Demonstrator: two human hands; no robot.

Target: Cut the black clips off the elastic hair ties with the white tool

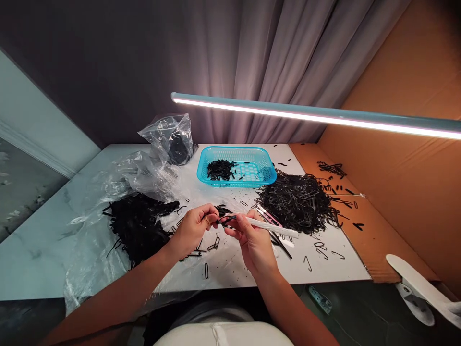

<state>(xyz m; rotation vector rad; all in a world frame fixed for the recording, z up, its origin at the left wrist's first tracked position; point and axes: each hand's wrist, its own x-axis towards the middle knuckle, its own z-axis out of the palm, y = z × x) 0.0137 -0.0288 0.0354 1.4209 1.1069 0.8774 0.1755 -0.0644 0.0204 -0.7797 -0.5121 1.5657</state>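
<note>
My left hand (194,226) is closed in a pinch at the middle of the table. Its fingertips meet a small black piece (227,220), whose exact kind I cannot make out. Beside it, my right hand (255,240) is wrapped round a white stick-like tool (272,227), which points back to the right; its working tip is hidden by my fingers and the black piece. Just beyond the hands lies a small heap of short black pieces (223,210). Thin wire-like loops (213,244) are scattered below my left hand.
A blue plastic basket (236,183) holds short black pieces. To its right spreads a large tangle of black loops (298,202); at left, black strips (137,226) lie on clear plastic sheeting (104,192). A lit tube lamp (313,113) hangs above. Cardboard (392,168) walls the right side.
</note>
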